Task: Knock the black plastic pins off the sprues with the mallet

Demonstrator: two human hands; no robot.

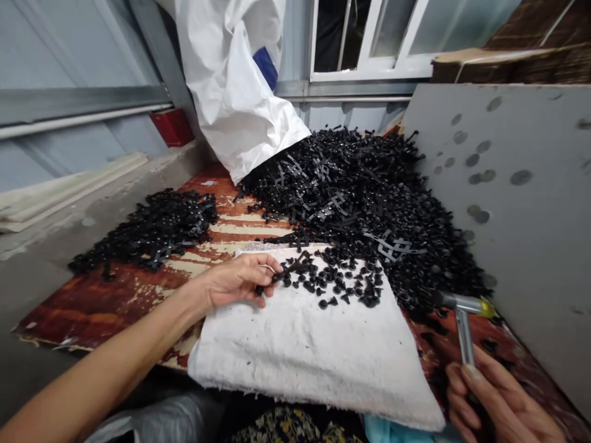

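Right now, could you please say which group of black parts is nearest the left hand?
The scattered group on the white cloth; the small heap and large heap lie farther.

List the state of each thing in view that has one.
Left hand: closed on a black piece.
Right hand: closed around the handle of the hammer.
Hammer: held, head uppermost.
White cloth: spread out, slightly wrinkled.
Loose black parts: scattered on the cloth.
Large black pile: heaped, unsorted.
Smaller black pile: heaped, apart from the large one.
White sack: crumpled.
Tabletop: paint worn away in patches.
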